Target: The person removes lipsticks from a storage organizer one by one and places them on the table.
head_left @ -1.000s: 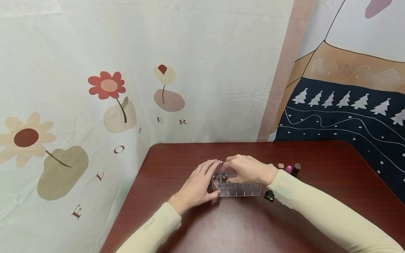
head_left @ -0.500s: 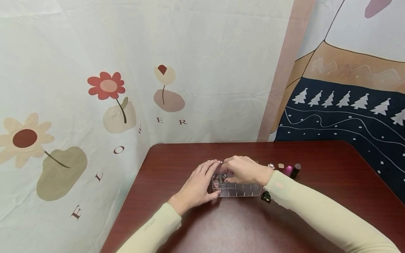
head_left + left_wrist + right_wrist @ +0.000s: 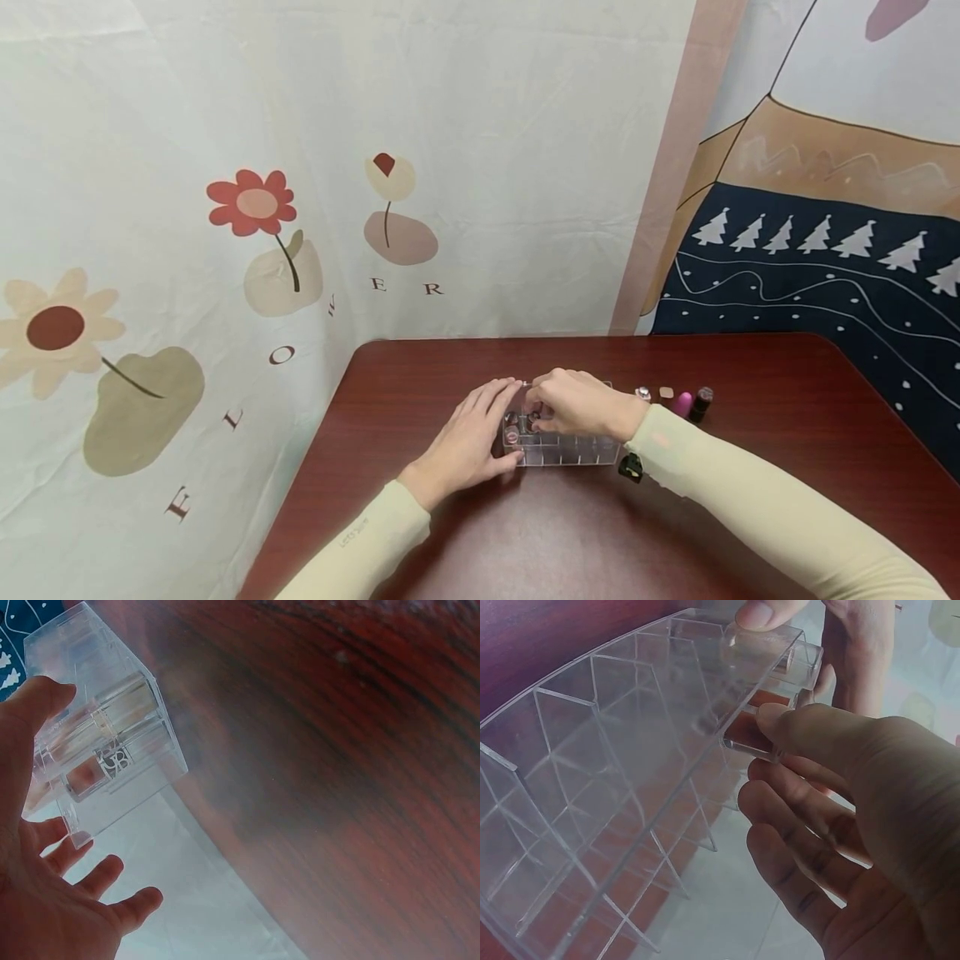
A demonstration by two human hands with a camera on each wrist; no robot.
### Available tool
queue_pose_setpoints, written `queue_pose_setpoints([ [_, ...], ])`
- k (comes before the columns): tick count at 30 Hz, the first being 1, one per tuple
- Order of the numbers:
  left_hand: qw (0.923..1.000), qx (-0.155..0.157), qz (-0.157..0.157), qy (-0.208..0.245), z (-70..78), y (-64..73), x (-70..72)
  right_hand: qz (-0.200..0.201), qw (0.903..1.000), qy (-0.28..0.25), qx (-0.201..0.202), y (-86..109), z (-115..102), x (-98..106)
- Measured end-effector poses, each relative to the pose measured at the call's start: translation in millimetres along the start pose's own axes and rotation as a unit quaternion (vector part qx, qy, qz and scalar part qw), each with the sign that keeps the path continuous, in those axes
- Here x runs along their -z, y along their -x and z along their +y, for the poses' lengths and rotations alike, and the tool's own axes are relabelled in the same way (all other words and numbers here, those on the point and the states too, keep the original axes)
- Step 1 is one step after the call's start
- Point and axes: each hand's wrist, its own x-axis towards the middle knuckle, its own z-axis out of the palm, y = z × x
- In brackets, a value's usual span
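A clear plastic organizer (image 3: 570,451) with divided slots stands on the table. My left hand (image 3: 467,435) holds its left end, thumb (image 3: 54,696) against the front wall and fingers around the back. My right hand (image 3: 581,405) is over the left slots. In the right wrist view its thumb and index finger pinch a clear-cased, reddish-brown lipstick tube (image 3: 744,733) at the organizer's edge; its other fingers hang loosely curved. More small tubes (image 3: 512,436) sit in the leftmost slots, and one tube (image 3: 112,759) shows lettering through the wall in the left wrist view.
Right of the organizer lie a black tube (image 3: 701,405), a magenta tube (image 3: 682,405), a small beige piece (image 3: 666,392) and a small silver-topped item (image 3: 642,392). The dark red table (image 3: 480,542) meets a printed cloth backdrop (image 3: 525,208) behind.
My right hand has shifted slightly left over the slots, so the silver-topped item shows more. The tube at its fingertips has moved a little. My left hand stays in place.
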Motion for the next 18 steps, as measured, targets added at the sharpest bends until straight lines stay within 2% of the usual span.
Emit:
queue_pose_setpoints([
  [18,1.0,0.003,-0.006,-0.003,1.8,0.7,1.7,0.019,0.9998,-0.009,-0.003,7.5,-6.5,9.1],
])
